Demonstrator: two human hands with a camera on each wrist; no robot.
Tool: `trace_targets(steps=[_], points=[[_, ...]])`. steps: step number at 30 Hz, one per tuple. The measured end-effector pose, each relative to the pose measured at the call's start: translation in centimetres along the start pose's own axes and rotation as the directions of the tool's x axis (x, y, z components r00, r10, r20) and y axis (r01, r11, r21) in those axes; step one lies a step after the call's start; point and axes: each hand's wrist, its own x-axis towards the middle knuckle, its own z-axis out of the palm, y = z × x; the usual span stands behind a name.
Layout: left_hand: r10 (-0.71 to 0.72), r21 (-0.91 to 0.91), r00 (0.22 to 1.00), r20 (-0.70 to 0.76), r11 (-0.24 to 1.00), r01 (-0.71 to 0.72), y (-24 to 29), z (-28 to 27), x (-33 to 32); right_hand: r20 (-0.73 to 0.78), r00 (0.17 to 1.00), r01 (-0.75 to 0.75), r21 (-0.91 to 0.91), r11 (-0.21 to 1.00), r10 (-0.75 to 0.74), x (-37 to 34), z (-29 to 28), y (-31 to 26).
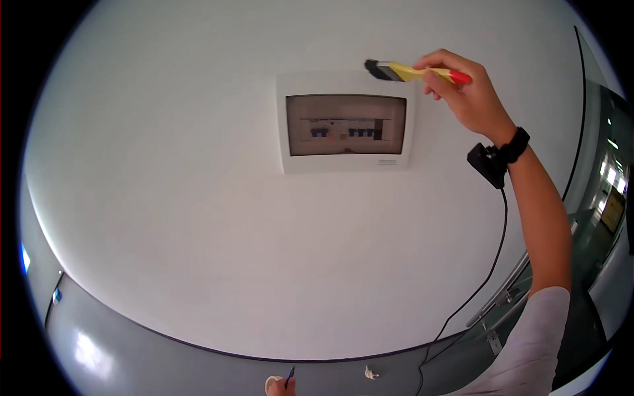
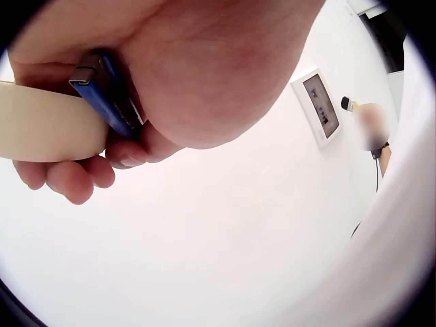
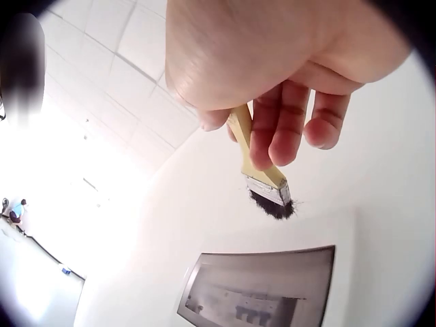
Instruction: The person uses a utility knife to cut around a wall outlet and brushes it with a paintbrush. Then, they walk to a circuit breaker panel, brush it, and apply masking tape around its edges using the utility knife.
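Observation:
In the head view my right hand (image 1: 459,89) grips a paintbrush (image 1: 399,71) by its yellow handle, the red end toward the wrist. Its black bristles point left, just above the top edge of a white breaker box (image 1: 347,165) on the wall. From the right wrist, the brush (image 3: 262,157) shows its metal band and dark bristles close over the box's upper frame. Low in the head view is my left hand (image 1: 281,388). The left wrist view shows it holding a cream roll of masking tape (image 2: 51,126) and a slim blue utility knife (image 2: 105,95).
The box has a tinted window (image 1: 347,145) with breakers behind it. A black cable (image 1: 495,264) hangs from the right wrist camera. A small crumpled scrap (image 1: 371,373) lies on the floor below the white wall (image 1: 198,251). Metal rails (image 1: 498,300) stand at the right.

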Motion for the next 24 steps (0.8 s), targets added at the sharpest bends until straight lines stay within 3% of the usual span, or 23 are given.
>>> trace_targets(steps=[2,5,9,14,16,21,24], points=[[-0.030,0.036,0.999,-0.027,0.999,0.031,0.2,-0.4,-0.1,0.049,0.986,0.161,-0.025,0.987,-0.159,2.9,1.7,-0.3],[0.001,0.073,0.997,-0.078,0.997,0.005,-1.3,-0.3,-0.1,0.140,0.961,0.238,0.010,0.971,-0.237,7.5,4.7,-1.9],[0.118,0.141,0.982,-0.145,0.985,-0.098,-4.3,0.8,-1.1,0.200,0.955,0.221,0.019,0.975,-0.220,12.3,8.3,-3.6],[0.161,0.096,0.956,-0.246,0.985,-0.141,-2.6,-0.2,-2.0,0.262,0.962,0.092,-0.030,0.995,-0.082,13.0,8.3,-2.5],[0.127,0.092,0.970,-0.207,0.990,-0.110,-3.1,-0.7,-1.9,0.283,0.957,-0.040,-0.102,0.994,0.068,12.0,6.1,-2.1],[0.035,0.130,0.993,-0.111,0.991,-0.021,-6.8,0.1,-1.5,0.271,0.959,-0.059,-0.101,0.993,0.085,7.7,0.1,1.5],[0.149,0.229,0.971,-0.188,0.968,-0.104,-8.2,0.7,-1.5,0.250,0.952,-0.128,-0.196,0.972,0.176,5.3,-3.1,3.0]])
